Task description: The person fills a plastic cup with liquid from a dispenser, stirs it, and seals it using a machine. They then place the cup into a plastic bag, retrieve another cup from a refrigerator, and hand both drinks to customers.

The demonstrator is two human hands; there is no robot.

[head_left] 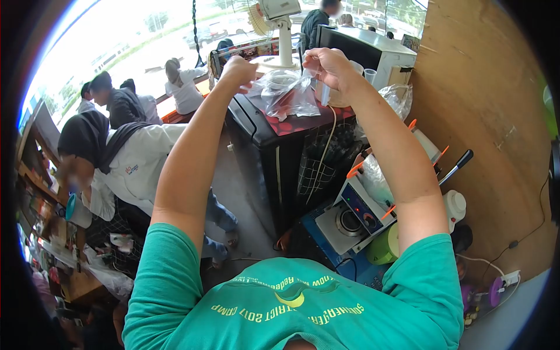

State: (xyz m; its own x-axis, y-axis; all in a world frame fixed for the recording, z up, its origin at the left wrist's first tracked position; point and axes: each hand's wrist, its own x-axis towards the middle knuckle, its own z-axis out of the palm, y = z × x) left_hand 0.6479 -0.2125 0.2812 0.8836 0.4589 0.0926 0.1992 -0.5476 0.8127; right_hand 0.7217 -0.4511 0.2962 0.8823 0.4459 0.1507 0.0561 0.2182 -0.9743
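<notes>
Both my arms reach forward over a black cabinet-like appliance [256, 125] whose top has a red patterned cover [286, 125]. A crinkled clear plastic bag [290, 100] lies there between my hands. My right hand [331, 67] is closed, its thumb and fingers pinching thin clear plastic at the bag's upper right. My left hand [239, 73] has curled fingers at the bag's left edge; what they hold is hard to see. Behind the bag stands a white fan [283, 44] on its base. A clear plastic cup [370, 76] is right of my right hand.
A sealing machine [356, 213] with a round opening stands low on the right, near a green container [382, 245]. A white cable [326, 146] hangs down the appliance. At left, a person in white [140, 166] bends over. A microwave-like box [373, 49] stands behind.
</notes>
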